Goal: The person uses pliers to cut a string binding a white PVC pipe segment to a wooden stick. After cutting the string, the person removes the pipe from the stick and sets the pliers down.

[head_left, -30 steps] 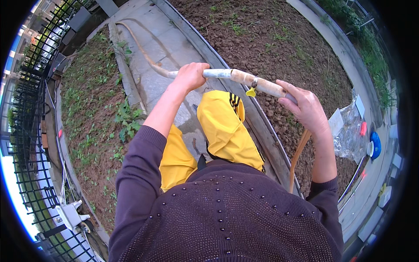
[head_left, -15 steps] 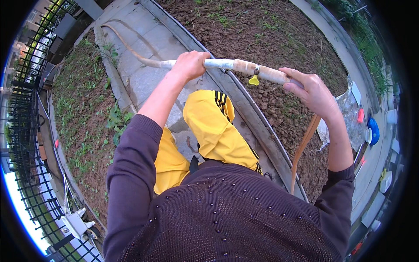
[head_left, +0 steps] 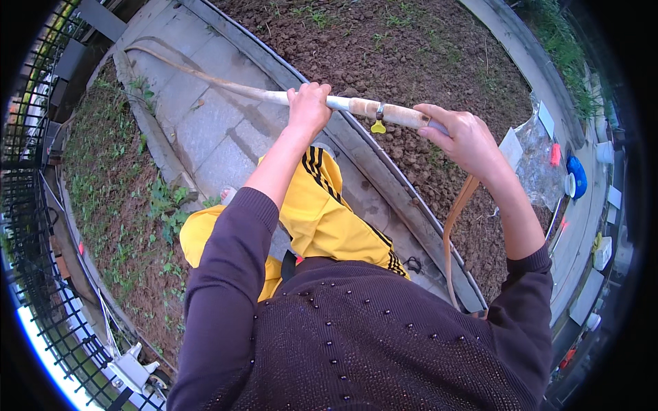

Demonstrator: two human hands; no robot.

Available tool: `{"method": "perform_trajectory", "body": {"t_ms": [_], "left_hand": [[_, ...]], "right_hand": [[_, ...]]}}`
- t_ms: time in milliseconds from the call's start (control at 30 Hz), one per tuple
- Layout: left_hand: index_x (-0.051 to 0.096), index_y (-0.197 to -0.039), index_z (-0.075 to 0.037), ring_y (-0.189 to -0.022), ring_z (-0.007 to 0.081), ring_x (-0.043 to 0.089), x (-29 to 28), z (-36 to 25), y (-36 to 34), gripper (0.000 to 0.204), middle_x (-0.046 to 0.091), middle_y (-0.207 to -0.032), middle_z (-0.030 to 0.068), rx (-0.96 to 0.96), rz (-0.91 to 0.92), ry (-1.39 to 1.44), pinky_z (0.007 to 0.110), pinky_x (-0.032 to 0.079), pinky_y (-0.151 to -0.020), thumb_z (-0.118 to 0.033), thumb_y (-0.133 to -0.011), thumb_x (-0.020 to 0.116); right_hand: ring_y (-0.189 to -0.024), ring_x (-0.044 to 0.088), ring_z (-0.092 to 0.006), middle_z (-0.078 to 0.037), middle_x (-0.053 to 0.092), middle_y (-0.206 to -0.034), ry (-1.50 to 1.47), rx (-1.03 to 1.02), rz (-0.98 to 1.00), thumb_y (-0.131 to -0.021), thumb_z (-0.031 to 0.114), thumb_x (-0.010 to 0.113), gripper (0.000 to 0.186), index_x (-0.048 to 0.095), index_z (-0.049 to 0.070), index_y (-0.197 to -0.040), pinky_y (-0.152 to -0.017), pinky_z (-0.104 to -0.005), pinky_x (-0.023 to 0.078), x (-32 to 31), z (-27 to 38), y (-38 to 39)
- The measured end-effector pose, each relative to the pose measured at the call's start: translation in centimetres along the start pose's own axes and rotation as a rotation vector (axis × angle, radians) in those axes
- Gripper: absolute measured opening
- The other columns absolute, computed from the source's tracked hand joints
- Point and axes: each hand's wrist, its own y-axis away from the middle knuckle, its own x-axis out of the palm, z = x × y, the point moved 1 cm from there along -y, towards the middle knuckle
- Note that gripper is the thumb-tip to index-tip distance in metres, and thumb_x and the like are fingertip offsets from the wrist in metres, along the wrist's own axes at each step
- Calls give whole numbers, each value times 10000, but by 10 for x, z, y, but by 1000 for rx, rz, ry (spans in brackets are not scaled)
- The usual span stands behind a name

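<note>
A long pale hose (head_left: 233,87) stretches up and away along the path at the upper left. My left hand (head_left: 310,108) is closed around its whitish length. Between my hands the hose runs into a thicker, dirt-stained sleeve (head_left: 404,114). Around that sleeve sits a metal hose clamp with a yellow butterfly key (head_left: 378,127) hanging beneath it. At the sleeve's right end my right hand (head_left: 462,140) grips the hose, thumb below and fingers above. From behind my right wrist a flat tan hose (head_left: 453,222) drops toward the concrete edging; my hand hides how it joins on.
Paved path (head_left: 219,137) lies underfoot, bordered by a raised concrete kerb (head_left: 404,202). Tilled soil (head_left: 439,61) spreads beyond, with a weedy bed (head_left: 116,205) at left beside a black fence (head_left: 27,171). Clear plastic sheeting (head_left: 531,164) and a blue object (head_left: 577,177) are at right.
Both hands keep their grip on the hose, and the view has shifted so the sleeve appears further left. My legs have moved in a step, the left knee now showing out to the left.
</note>
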Motion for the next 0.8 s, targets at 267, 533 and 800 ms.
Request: {"method": "perform_trajectory", "body": {"t_ms": [267, 533, 800], "left_hand": [[634, -1058, -122, -1303, 382, 381, 30, 3, 20, 297, 481, -1287, 173, -391, -54, 249, 707, 322, -984, -126, -767, 695], [427, -1276, -14, -1075, 429, 601, 54, 10, 28, 426, 544, -1210, 242, -985, -99, 1647, 503, 542, -861, -71, -868, 534], [517, -1028, -83, -822, 290, 671, 62, 15, 19, 228, 633, -948, 132, -1111, 14, 1949, 468, 590, -688, -300, -973, 559]], "right_hand": [[-855, 682, -324, -133, 706, -926, 107, -32, -62, -919, 339, 605, 368, 614, 139, -1228, -751, -443, 543, 25, 8, -9], [-838, 687, -319, -135, 705, -924, 156, -26, -87, -913, 346, 607, 372, 617, 140, -1223, -731, -440, 550, 36, 18, -15], [-836, 689, -326, -155, 705, -934, 108, 9, -101, -899, 308, 632, 366, 626, 119, -1212, -739, -431, 542, 49, 42, -12]]}}
